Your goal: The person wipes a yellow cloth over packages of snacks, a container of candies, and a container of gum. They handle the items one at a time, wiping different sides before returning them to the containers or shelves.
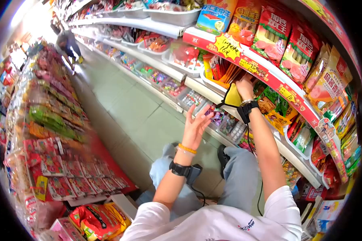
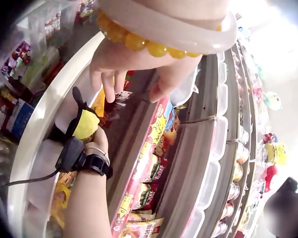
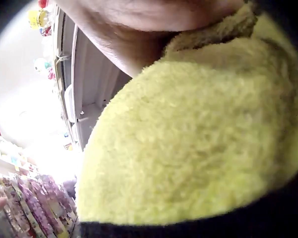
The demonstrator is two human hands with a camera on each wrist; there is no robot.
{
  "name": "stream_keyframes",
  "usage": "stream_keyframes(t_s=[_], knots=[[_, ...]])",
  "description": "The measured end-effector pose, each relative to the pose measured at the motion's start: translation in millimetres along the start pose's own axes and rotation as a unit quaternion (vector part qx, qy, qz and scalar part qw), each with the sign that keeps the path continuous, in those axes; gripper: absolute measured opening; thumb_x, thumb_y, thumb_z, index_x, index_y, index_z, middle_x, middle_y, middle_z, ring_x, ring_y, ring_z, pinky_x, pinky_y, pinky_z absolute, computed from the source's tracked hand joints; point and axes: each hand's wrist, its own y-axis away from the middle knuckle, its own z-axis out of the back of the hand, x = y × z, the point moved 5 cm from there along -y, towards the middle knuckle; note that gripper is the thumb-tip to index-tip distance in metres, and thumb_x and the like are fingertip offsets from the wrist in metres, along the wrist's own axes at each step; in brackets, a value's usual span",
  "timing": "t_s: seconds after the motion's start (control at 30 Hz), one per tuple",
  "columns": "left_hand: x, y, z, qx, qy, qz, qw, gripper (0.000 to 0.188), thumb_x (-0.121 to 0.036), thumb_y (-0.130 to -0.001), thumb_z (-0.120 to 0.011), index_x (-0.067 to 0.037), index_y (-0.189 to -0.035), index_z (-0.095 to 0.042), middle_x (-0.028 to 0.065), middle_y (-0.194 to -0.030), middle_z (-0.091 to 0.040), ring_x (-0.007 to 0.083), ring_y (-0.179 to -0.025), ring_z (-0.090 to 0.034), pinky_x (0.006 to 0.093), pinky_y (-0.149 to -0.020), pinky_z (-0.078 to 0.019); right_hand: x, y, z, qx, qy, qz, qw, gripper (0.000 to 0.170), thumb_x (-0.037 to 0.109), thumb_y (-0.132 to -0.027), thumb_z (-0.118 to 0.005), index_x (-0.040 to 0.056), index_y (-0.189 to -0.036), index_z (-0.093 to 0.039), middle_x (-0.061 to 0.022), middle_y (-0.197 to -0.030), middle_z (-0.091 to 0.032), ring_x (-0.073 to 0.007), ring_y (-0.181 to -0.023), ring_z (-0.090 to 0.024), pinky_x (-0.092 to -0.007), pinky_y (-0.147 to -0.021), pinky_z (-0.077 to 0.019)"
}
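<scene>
- A white shirt [image 1: 213, 227] is filling the foreground, nearest the head camera.
- The right hand [image 1: 245, 86] is resting beside the yellow fuzzy cloth [image 1: 231, 97]; its fingertips are hiding among the goods, so whether it is pinching anything cannot be told.
- The cloth is sitting just left of that hand, touching it; its long axis is not showing clearly.
- Orange packets [image 1: 229, 75] are leaning just ahead and left of the right hand, the nearer one, their long edges slanting across a white tray [image 1: 208, 81].
- The left hand [image 1: 198, 129] is hovering lower and further left, apart from the cloth, fingers spread and holding nothing.
- A red price strip [image 1: 278, 82] is running along the shelf above, sausage packs [image 1: 271, 32] standing over it.
- Greenish floor tiles [image 1: 136, 120] are stretching down the aisle, where another person [image 1: 67, 42] is bending, well apart.
</scene>
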Motion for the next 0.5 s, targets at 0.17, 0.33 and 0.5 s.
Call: stream_keyframes(t_s=[0.17, 0.33, 0.5], knots=[[5, -3, -7, 0.013, -0.02, -0.003, 1.0, 0.055, -0.006, -0.088, -0.054, -0.012, -0.136, -0.027, 0.0212, -0.136, -0.043, 0.0335, -0.117, -0.051, 0.0384, -0.095, -0.0443, -22, -13, -26, -0.013, 0.0, -0.009, 1.0, 0.042, 0.031, -0.076, -0.052, 0.0042, -0.107, -0.06, -0.0219, -0.109, -0.061, -0.0348, -0.109, -0.054, -0.06, -0.106, -0.0145], [2, 0, 2, -0.006, -0.013, -0.006, 1.0, 0.055, -0.005, -0.087, -0.054, -0.014, -0.135, -0.028, 0.0187, -0.138, -0.043, 0.0336, -0.119, -0.05, 0.0394, -0.098, -0.0405, 14, 12, 9, -0.019, -0.12, -0.074, 0.99, 0.05, 0.019, -0.079, -0.051, -0.0003, -0.124, -0.042, -0.026, -0.106, -0.06, -0.0438, -0.097, -0.056, -0.0503, -0.088, -0.0438], [4, -1, -2, 0.0, -0.029, -0.001, 1.0, 0.057, -0.006, -0.087, -0.054, -0.014, -0.136, -0.025, 0.0184, -0.138, -0.043, 0.0323, -0.119, -0.05, 0.0396, -0.099, -0.0399, 14, 16, -1, 0.078, -0.016, -0.067, 0.995, 0.029, 0.022, -0.083, -0.053, 0.0018, -0.102, -0.062, -0.0232, -0.101, -0.063, -0.0391, -0.094, -0.061, -0.0466, -0.081, -0.0487]])
